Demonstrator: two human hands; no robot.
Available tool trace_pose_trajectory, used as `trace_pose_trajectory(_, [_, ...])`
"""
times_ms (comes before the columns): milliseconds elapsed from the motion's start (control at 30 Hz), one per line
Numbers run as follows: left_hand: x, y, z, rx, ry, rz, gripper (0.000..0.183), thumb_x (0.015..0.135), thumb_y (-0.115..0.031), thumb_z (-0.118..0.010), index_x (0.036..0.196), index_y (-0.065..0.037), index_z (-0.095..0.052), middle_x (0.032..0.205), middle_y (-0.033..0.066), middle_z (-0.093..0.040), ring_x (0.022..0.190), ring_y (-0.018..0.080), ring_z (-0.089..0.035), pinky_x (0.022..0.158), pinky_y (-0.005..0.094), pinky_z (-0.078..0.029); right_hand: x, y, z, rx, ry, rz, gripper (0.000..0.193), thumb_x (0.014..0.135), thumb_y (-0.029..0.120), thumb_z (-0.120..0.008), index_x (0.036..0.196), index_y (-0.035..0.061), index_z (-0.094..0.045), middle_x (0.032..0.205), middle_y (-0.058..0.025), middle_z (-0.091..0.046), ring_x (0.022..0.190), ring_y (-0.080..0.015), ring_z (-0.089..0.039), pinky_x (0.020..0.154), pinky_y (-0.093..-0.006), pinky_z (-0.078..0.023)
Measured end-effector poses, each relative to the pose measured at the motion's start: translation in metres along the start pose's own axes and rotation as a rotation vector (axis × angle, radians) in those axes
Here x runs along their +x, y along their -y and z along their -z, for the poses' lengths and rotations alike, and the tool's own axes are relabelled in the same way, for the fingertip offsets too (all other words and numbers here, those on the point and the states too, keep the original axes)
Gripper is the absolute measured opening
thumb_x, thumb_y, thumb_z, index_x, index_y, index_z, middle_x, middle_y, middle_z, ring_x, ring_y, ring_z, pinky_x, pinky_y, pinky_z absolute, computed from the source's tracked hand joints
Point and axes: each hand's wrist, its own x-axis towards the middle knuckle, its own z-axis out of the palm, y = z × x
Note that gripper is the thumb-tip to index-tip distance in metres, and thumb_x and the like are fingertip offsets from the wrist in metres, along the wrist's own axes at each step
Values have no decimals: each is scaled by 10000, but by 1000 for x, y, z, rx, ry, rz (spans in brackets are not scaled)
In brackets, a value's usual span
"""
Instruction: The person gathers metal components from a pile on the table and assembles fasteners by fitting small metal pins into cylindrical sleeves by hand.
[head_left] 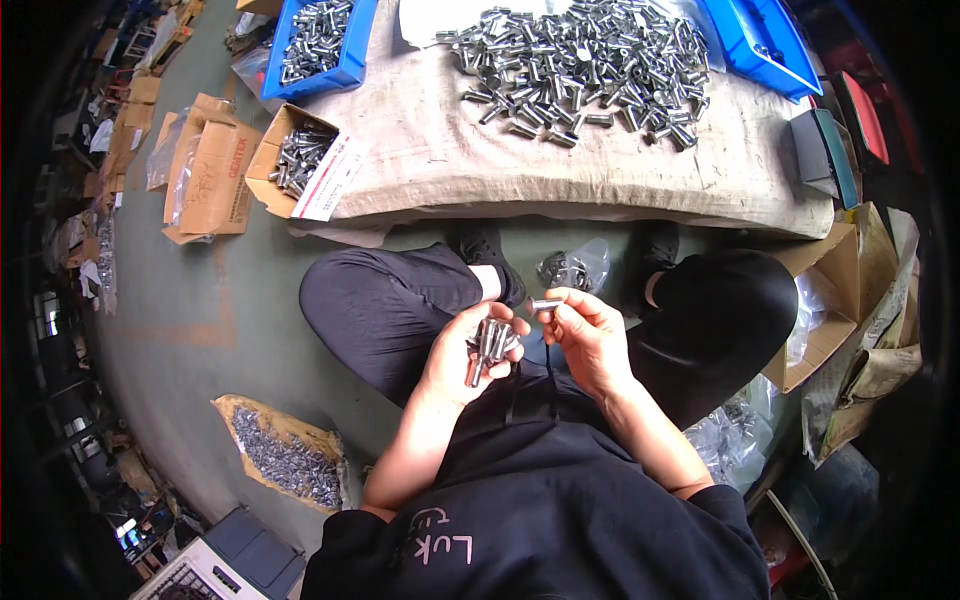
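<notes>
My left hand is cupped palm up in front of my lap, its fingers curled round several shiny headed metal pins. Just right of it, my right hand pinches a single headed pin between thumb and fingers, held roughly level. The two hands are close but apart. Beyond my knees, a large loose pile of similar metal pins lies on the low table's beige cloth. At the table's left corner stands a small cardboard box with more pins in it.
Blue plastic bins flank the pile. An open carton stands left on the floor. A clear bag of dark parts lies between my feet. Another carton is at right; a heap of small metal parts lies lower left.
</notes>
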Motion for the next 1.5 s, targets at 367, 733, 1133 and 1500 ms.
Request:
trace_pose_trajectory(367, [-7, 0, -5, 55, 129, -78, 222, 874, -181, -522, 1055, -54, -517, 876, 99, -555, 665, 180, -550, 395, 190, -402, -7, -4, 0, -76, 79, 49, 232, 804, 33, -593, 1028, -25, -581, 829, -94, -617, 704, -133, -546, 643, -252, -440])
trace_pose_trajectory(733, [-18, 2, -27, 302, -8, -269, 272, 793, -88, -609, 1040, 3, -543, 808, 88, -594, 617, 164, -576, 442, 202, -430, -18, 9, -14, -228, 144, 128, 188, 806, 3, -589, 992, -15, -607, 849, -20, -574, 761, -65, -521, 656, -177, -405])
trace_pose_trajectory(1133, [-24, 4, -40, 294, -18, -329, 282, 779, -40, -608, 1052, 5, -555, 786, 74, -592, 597, 114, -573, 453, 173, -419, -15, 8, -17, -248, 160, 234, 190, 768, -21, -621, 957, -20, -613, 866, -50, -584, 783, -94, -532, 681, -204, -426])
trace_pose_trajectory(1500, [-25, 4, -39, 322, -10, -367, 301, 783, -34, -586, 1077, 11, -542, 786, 71, -595, 599, 111, -576, 464, 169, -424, -18, 3, -11, -267, 149, 158, 121, 785, 9, -620, 902, -20, -606, 805, -21, -543, 748, -72, -504, 667, -204, -411])
